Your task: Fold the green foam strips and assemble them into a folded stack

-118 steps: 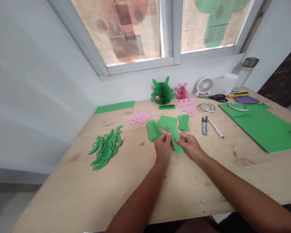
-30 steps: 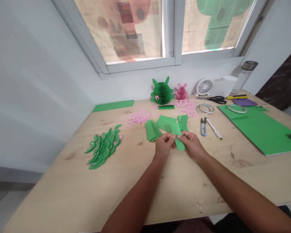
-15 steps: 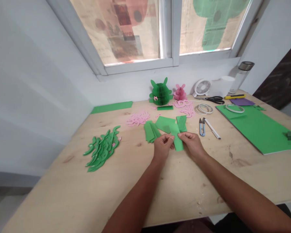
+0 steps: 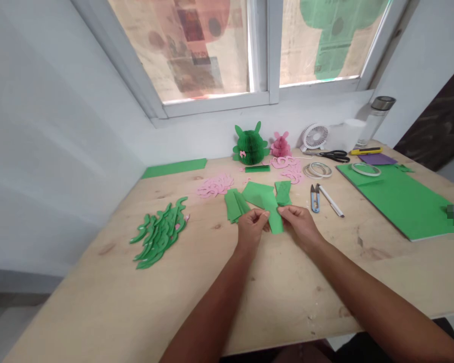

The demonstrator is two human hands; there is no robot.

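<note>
A light green paper strip [image 4: 274, 220] is held upright between both hands, above the wooden table. My left hand [image 4: 252, 226] pinches its left edge, fingers curled. On the other edge, the thumb and fingertips of my right hand [image 4: 298, 223] are closed on the strip. Just behind lie a stack of green strips [image 4: 234, 204], a wider green paper piece [image 4: 256, 193] and a small green stack [image 4: 283, 191]. Curved green cutouts [image 4: 161, 234] form a pile at the left, and pink cutouts [image 4: 216, 185] lie farther back.
Along the wall stand a green honeycomb figure [image 4: 250, 146], a pink one [image 4: 280, 145], a small fan [image 4: 315, 137] and a bottle [image 4: 377, 118]. Tape rolls [image 4: 318, 170], blue snips [image 4: 315, 199], a white pen [image 4: 331, 200] and green sheets [image 4: 404, 201] lie to the right.
The strip has shifted slightly left between my fingers. My left hand has moved a little left with it; my right hand has hardly moved.
</note>
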